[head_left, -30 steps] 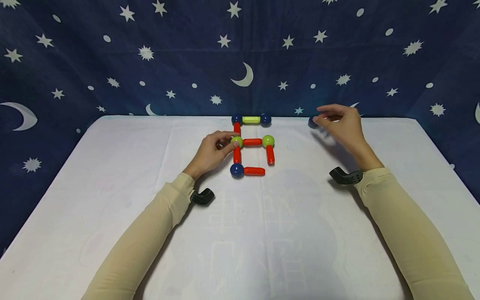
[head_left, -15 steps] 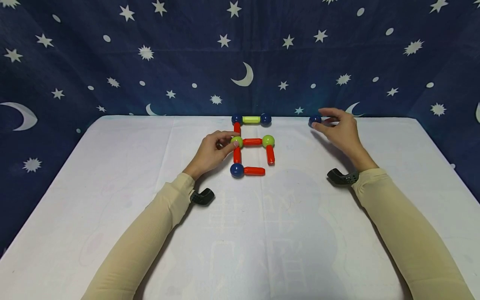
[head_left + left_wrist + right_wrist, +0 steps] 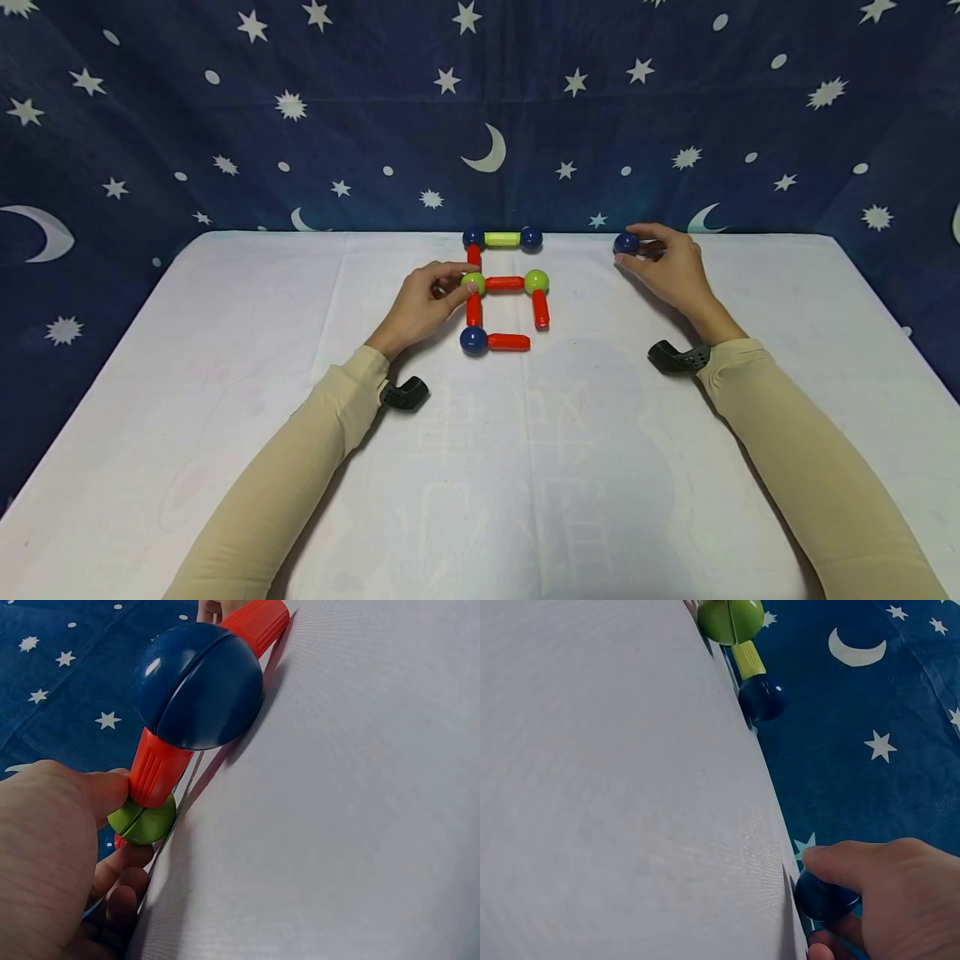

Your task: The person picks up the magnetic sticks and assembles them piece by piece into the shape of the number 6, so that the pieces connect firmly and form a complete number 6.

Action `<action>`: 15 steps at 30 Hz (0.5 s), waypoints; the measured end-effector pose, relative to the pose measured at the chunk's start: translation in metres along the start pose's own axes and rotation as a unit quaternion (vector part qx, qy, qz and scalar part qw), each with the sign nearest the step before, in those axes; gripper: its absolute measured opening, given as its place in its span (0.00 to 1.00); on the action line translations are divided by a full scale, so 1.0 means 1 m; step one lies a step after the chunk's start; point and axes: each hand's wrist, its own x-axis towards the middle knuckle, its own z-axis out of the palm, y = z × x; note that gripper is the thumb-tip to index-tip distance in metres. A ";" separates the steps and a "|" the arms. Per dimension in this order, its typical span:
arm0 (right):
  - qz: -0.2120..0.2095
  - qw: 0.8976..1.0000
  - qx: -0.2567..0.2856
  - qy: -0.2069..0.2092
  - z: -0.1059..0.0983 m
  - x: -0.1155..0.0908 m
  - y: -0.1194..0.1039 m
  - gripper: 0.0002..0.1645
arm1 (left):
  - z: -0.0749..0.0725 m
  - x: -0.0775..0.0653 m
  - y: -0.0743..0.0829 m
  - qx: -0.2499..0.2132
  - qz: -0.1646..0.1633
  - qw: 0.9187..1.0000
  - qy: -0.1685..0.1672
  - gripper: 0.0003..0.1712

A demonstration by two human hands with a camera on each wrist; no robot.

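My left hand [image 3: 426,302] pinches a green ball [image 3: 474,284] of a ball-and-stick construction, its thumb and fingertips on either side of the ball. Red sticks join that ball to a blue ball [image 3: 473,341] nearer me, another blue ball [image 3: 473,239] at the back and a second green ball [image 3: 536,282] at the right. The near blue ball looms large [image 3: 199,686] in the left wrist view. Over at the table's back edge, my right hand [image 3: 671,265] holds a loose blue ball [image 3: 626,242] between thumb and fingers; the ball is partly covered [image 3: 826,898] in the right wrist view.
A yellow-green stick [image 3: 502,240] links the back blue ball to one more blue ball [image 3: 531,240]. Two red sticks, one low and horizontal [image 3: 509,342], one short and slanted [image 3: 541,310], have free ends. A dark starry cloth [image 3: 375,125] hangs behind the white table [image 3: 300,500].
My right hand has moved left and slightly toward me, its fingers coming around the loose blue ball. My left hand and the joined pieces stay in place.
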 end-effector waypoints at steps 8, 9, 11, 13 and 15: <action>0.011 1.000 -0.002 0.001 0.000 -0.002 -0.001 0.29 | 0.000 0.001 -0.001 -0.004 0.003 1.000 0.001 0.17; 0.010 1.000 -0.003 0.002 0.001 -0.002 -0.001 0.29 | 0.000 0.000 0.000 -0.004 0.003 1.000 0.001 0.17; 0.005 1.000 -0.003 0.004 0.001 -0.001 -0.001 0.28 | 0.000 0.000 -0.001 -0.005 0.003 1.000 0.001 0.17; 0.000 1.000 -0.003 0.003 0.001 -0.001 0.000 0.28 | 0.000 0.000 -0.001 -0.006 0.003 1.000 0.001 0.17; -0.004 1.000 -0.006 0.000 0.001 0.000 0.001 0.27 | 0.000 0.000 0.000 -0.007 0.004 1.000 0.002 0.17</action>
